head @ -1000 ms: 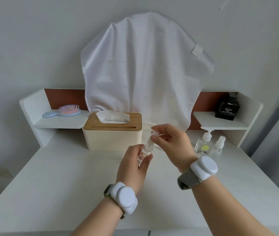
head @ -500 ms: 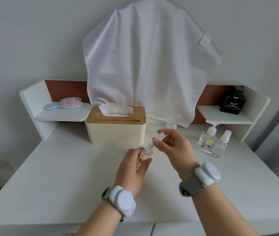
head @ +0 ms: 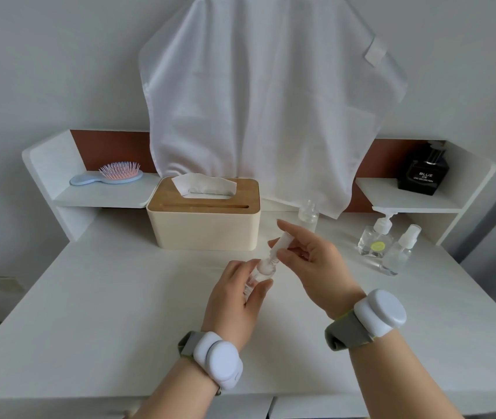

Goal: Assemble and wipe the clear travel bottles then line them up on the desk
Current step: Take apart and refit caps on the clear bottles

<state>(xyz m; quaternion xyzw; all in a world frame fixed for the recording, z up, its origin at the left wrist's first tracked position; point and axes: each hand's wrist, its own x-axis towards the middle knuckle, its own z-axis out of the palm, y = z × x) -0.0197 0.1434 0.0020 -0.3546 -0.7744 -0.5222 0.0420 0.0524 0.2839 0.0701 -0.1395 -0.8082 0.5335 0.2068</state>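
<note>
My left hand (head: 236, 300) grips a small clear travel bottle (head: 260, 275) above the desk's middle, tilted up to the right. My right hand (head: 311, 263) pinches the bottle's white spray top (head: 280, 244) at the neck; whether it is seated I cannot tell. Another clear bottle without a cap (head: 308, 217) stands behind my hands, under the towel's edge. At the right stand a clear pump bottle with a yellow dot (head: 373, 240) and a clear spray bottle (head: 401, 251), both capped.
A wooden-lidded tissue box (head: 204, 219) sits behind my left hand. A white towel (head: 265, 101) hangs on the wall. A pink-and-blue hairbrush (head: 110, 175) lies on the left shelf, a black perfume bottle (head: 423, 173) on the right shelf. The white desk (head: 104, 313) spreads below.
The view has tilted down and both hands sit lower in it. My right hand keeps working the spray top on the bottle's neck, and its fingers have shifted around the top.
</note>
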